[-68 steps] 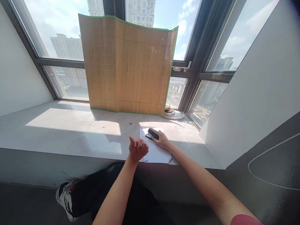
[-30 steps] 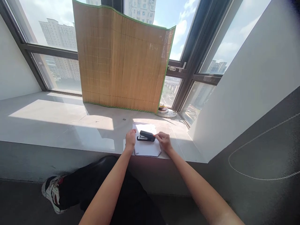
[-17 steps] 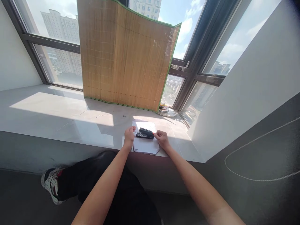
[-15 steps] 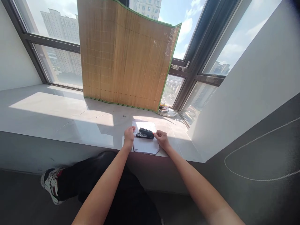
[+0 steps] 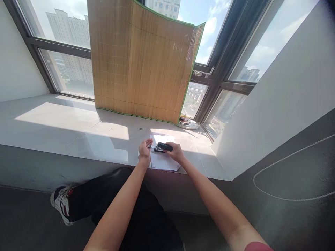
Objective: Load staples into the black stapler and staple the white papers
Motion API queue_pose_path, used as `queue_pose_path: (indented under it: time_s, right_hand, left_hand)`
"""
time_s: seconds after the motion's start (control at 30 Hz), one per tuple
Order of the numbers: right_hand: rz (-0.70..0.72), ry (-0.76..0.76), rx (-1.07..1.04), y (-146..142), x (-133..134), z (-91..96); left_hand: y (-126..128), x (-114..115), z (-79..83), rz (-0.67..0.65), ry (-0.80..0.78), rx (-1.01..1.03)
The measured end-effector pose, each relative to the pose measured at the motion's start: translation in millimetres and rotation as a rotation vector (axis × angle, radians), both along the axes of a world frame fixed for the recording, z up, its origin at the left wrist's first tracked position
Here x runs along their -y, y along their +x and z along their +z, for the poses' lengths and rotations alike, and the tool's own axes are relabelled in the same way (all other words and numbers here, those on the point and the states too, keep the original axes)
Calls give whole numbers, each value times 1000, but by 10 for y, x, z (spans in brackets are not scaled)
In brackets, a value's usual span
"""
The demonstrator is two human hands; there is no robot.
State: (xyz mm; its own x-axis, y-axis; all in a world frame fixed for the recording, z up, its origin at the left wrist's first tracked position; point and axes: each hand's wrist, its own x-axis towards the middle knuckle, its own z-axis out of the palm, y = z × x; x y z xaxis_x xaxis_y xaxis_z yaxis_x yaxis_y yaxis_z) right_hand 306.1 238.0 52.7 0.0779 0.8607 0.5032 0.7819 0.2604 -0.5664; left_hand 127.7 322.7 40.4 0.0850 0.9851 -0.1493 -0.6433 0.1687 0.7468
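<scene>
A black stapler (image 5: 164, 146) lies on white paper (image 5: 163, 162) near the sill's front edge. Its upper arm is raised from the base, and a thin silver part (image 5: 152, 146) juts out to the left. My right hand (image 5: 176, 152) is closed around the stapler's right end. At the tip of the silver part is my left hand (image 5: 144, 152), its fingers curled together; whatever they pinch is too small to make out. The paper's left edge runs beside that hand.
A bamboo mat (image 5: 141, 66) with green edging leans against the window behind. Stacked round items (image 5: 186, 122) stand in the right corner. A small dark piece (image 5: 140, 129) lies on the sill (image 5: 110, 148). A beaded cord (image 5: 261, 191) hangs at right.
My right hand has shifted left and over the stapler, from its right tip to a fuller grip. The left hand's fingers have extended slightly beside the silver part. The view has moved slightly.
</scene>
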Motion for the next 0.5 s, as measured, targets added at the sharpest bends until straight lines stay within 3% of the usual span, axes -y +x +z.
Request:
queue_pose_path:
  time_s: [0.13, 0.3, 0.4, 0.5]
  right_hand:
    - [-22, 191, 245, -280, 258, 189]
    - [134, 247, 557, -534, 490, 328]
    - [187, 234, 593, -580, 505, 307]
    - [139, 250, 526, -579, 493, 275]
  left_hand:
    - [-39, 50, 69, -47, -71, 246]
    - [-65, 100, 89, -120, -12, 383]
    - [-69, 93, 66, -88, 38, 375]
    - [-70, 73, 51, -55, 23, 390]
